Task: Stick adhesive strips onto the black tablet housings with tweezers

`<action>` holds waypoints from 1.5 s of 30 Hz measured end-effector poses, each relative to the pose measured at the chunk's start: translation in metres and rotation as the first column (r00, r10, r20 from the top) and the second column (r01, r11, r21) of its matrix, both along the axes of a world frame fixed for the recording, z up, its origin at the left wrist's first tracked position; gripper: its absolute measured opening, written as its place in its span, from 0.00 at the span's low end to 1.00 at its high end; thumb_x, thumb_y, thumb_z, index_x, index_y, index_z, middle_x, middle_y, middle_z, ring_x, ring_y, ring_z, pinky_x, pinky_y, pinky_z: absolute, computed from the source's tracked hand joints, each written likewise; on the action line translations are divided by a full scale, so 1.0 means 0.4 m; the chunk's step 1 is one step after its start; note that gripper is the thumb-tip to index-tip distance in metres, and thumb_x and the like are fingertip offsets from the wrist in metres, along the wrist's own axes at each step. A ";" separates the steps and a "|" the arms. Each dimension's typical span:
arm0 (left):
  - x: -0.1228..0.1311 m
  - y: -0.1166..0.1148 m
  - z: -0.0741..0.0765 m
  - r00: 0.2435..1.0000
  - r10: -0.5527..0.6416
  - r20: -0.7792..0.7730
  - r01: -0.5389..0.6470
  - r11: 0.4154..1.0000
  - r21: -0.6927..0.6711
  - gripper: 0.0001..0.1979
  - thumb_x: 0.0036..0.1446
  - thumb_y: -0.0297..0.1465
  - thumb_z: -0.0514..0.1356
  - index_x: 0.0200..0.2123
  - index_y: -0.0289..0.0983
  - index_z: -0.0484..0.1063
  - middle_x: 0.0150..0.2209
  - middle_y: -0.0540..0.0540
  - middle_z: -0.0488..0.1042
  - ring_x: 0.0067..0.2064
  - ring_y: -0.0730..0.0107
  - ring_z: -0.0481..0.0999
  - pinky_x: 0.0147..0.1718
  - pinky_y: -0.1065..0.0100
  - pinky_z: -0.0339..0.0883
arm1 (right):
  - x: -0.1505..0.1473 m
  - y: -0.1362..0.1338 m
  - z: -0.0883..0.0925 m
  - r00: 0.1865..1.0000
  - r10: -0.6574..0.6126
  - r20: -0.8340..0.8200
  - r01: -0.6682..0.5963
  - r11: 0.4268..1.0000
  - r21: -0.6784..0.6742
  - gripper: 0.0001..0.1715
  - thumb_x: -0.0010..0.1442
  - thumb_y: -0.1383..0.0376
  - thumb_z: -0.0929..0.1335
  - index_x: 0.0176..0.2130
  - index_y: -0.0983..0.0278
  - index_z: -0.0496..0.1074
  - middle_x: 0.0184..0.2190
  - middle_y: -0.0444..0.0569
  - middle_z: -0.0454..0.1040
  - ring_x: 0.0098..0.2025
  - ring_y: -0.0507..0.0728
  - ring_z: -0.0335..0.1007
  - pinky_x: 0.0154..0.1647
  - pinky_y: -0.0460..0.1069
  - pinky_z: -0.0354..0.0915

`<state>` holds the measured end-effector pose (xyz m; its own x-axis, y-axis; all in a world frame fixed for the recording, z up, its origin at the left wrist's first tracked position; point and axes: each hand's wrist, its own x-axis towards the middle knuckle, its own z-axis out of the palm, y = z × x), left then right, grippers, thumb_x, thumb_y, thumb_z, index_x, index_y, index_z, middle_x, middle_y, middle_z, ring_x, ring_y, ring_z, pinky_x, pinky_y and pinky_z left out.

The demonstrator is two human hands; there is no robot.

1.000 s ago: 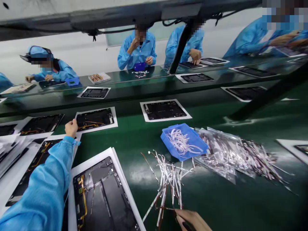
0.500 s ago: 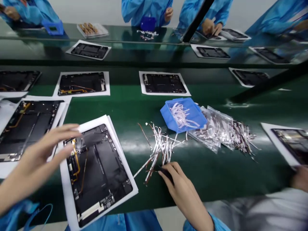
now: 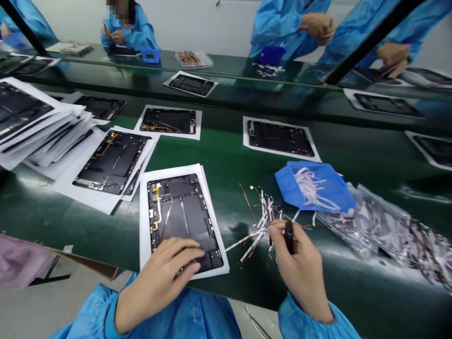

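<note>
My left hand lies over the lower part of a black tablet housing, fingers stretched out and holding nothing. The housing rests on a white sheet and has an orange flex cable along its left side. My right hand is closed on black tweezers, whose tips I cannot make out. It hovers at the right edge of a loose heap of thin white and brown flex strips. Behind that hand stands a blue bin with white strips inside.
Clear plastic bags of strips lie at the right. More housings on sheets lie at the left, beside a tall stack. Several housings line the back of the green bench. Co-workers in blue sleeves sit beyond a divider.
The view has swung left. My left hand has come down from above the housing's upper left to its lower part. My right hand has lifted and turned, with the black tweezers still in it.
</note>
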<state>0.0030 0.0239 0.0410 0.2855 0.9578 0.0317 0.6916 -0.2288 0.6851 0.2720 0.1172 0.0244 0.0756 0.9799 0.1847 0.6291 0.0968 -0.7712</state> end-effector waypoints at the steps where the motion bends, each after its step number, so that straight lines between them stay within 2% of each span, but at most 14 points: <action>1: -0.017 0.001 -0.011 0.998 0.064 -0.025 -0.063 0.996 0.062 0.13 0.69 0.31 0.53 0.54 0.46 0.70 0.54 0.47 0.74 0.54 0.63 0.74 0.54 0.57 0.69 | -0.009 0.009 -0.004 0.999 0.022 0.029 -0.021 1.000 -0.020 0.17 0.64 0.51 0.65 0.35 0.61 0.71 0.29 0.47 0.75 0.30 0.57 0.72 0.31 0.49 0.66; 4: -0.098 -0.004 -0.046 0.956 0.291 -0.029 -0.282 0.943 0.175 0.12 0.68 0.31 0.55 0.51 0.46 0.72 0.54 0.47 0.73 0.56 0.62 0.72 0.56 0.56 0.66 | -0.021 0.030 -0.024 0.982 0.092 0.166 -0.086 0.995 -0.043 0.22 0.64 0.48 0.63 0.33 0.62 0.71 0.27 0.48 0.74 0.28 0.57 0.71 0.29 0.50 0.64; 9: -0.199 -0.032 -0.098 0.847 0.529 0.057 -0.531 0.833 0.154 0.09 0.67 0.32 0.55 0.45 0.44 0.75 0.55 0.46 0.71 0.57 0.61 0.71 0.57 0.56 0.65 | -0.045 0.038 -0.021 0.906 0.110 0.410 -0.150 0.987 0.066 0.24 0.68 0.51 0.59 0.36 0.63 0.74 0.34 0.52 0.74 0.33 0.61 0.73 0.32 0.53 0.64; 12: -0.200 -0.045 -0.117 0.830 0.555 0.062 -0.558 0.818 0.139 0.09 0.67 0.33 0.56 0.45 0.44 0.75 0.56 0.46 0.69 0.58 0.60 0.70 0.58 0.54 0.64 | -0.096 0.039 0.004 0.896 0.077 0.437 -0.152 0.979 0.139 0.21 0.68 0.54 0.60 0.40 0.64 0.75 0.37 0.53 0.75 0.36 0.61 0.74 0.34 0.53 0.64; 14: -0.188 -0.047 -0.123 0.829 0.556 0.056 -0.558 0.818 0.138 0.09 0.66 0.34 0.57 0.45 0.44 0.76 0.57 0.45 0.68 0.60 0.58 0.68 0.59 0.53 0.63 | -0.152 0.043 0.016 0.907 0.149 0.394 -0.215 0.968 0.129 0.19 0.68 0.55 0.61 0.40 0.64 0.75 0.36 0.52 0.75 0.36 0.61 0.74 0.37 0.53 0.66; 19: -0.168 -0.042 -0.121 0.851 0.525 -0.003 -0.521 0.845 0.121 0.11 0.67 0.33 0.55 0.48 0.44 0.75 0.60 0.44 0.67 0.63 0.56 0.64 0.60 0.50 0.60 | -0.315 0.058 0.007 0.847 0.476 0.235 -0.447 0.879 -0.168 0.13 0.67 0.58 0.65 0.41 0.63 0.75 0.39 0.51 0.76 0.40 0.60 0.75 0.42 0.53 0.67; 23: -0.164 -0.038 -0.119 0.842 0.539 -0.015 -0.533 0.837 0.122 0.11 0.66 0.33 0.56 0.49 0.44 0.74 0.60 0.43 0.66 0.63 0.54 0.64 0.60 0.49 0.59 | -0.381 0.071 -0.003 0.804 0.574 0.158 -0.514 0.803 -0.301 0.08 0.63 0.60 0.69 0.36 0.63 0.74 0.36 0.49 0.75 0.39 0.59 0.74 0.38 0.51 0.67; 27: -0.147 -0.031 -0.112 0.827 0.563 0.006 -0.561 0.824 0.082 0.14 0.62 0.33 0.60 0.51 0.45 0.74 0.63 0.44 0.63 0.66 0.50 0.60 0.62 0.47 0.56 | -0.377 0.055 0.012 0.765 0.638 0.084 -0.600 0.755 -0.266 0.08 0.62 0.65 0.70 0.30 0.63 0.71 0.32 0.46 0.74 0.34 0.55 0.73 0.34 0.48 0.67; 30: -0.126 -0.039 -0.089 0.775 0.587 0.234 -0.590 0.805 -0.066 0.12 0.64 0.34 0.58 0.49 0.44 0.74 0.56 0.43 0.70 0.60 0.56 0.68 0.58 0.54 0.63 | -0.352 0.002 0.032 0.739 0.674 -0.007 -0.671 0.734 -0.104 0.05 0.65 0.67 0.68 0.35 0.62 0.72 0.34 0.46 0.76 0.36 0.55 0.75 0.37 0.47 0.69; 32: -0.113 -0.059 -0.065 0.709 0.563 0.425 -0.490 0.826 -0.277 0.12 0.67 0.38 0.55 0.43 0.41 0.75 0.43 0.45 0.76 0.46 0.64 0.76 0.46 0.62 0.70 | -0.332 -0.048 0.037 0.696 0.718 0.012 -0.717 0.696 0.039 0.10 0.67 0.71 0.64 0.40 0.61 0.74 0.38 0.48 0.78 0.38 0.54 0.76 0.39 0.46 0.71; 34: -0.104 -0.086 -0.042 0.649 0.521 0.555 -0.268 0.839 -0.474 0.18 0.69 0.42 0.51 0.34 0.38 0.75 0.31 0.47 0.76 0.33 0.70 0.75 0.34 0.68 0.70 | -0.317 -0.097 0.032 0.649 0.750 0.128 -0.760 0.631 0.158 0.17 0.68 0.74 0.60 0.46 0.62 0.75 0.41 0.50 0.79 0.40 0.54 0.77 0.40 0.46 0.71; 37: -0.108 -0.123 -0.018 0.596 0.513 0.618 -0.011 0.775 -0.632 0.20 0.67 0.43 0.53 0.30 0.37 0.73 0.27 0.48 0.76 0.28 0.73 0.74 0.29 0.72 0.67 | -0.306 -0.145 0.007 0.621 0.721 0.307 -0.783 0.560 0.271 0.20 0.70 0.72 0.58 0.51 0.64 0.75 0.43 0.53 0.80 0.40 0.56 0.78 0.40 0.50 0.72; 41: -0.127 -0.131 -0.004 0.591 0.526 0.611 0.080 0.715 -0.694 0.05 0.60 0.32 0.62 0.39 0.38 0.75 0.29 0.50 0.78 0.28 0.75 0.75 0.32 0.72 0.68 | -0.300 -0.157 -0.023 0.634 0.681 0.367 -0.774 0.560 0.296 0.22 0.70 0.72 0.57 0.54 0.63 0.74 0.43 0.53 0.81 0.37 0.56 0.78 0.39 0.51 0.73; 45: -0.123 -0.114 0.006 0.651 0.529 0.544 0.045 0.689 -0.724 0.04 0.58 0.29 0.62 0.37 0.38 0.77 0.30 0.50 0.80 0.28 0.75 0.75 0.32 0.72 0.69 | -0.282 -0.163 -0.009 0.646 0.702 0.298 -0.763 0.592 0.260 0.27 0.67 0.77 0.57 0.57 0.61 0.71 0.48 0.53 0.80 0.43 0.56 0.79 0.41 0.50 0.74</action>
<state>-0.0461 -0.0219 0.0432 0.2051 0.8264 -0.5244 -0.0797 0.5481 0.8326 0.1590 0.0520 0.0207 -0.6976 0.5603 0.4466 0.3283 0.8040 -0.4959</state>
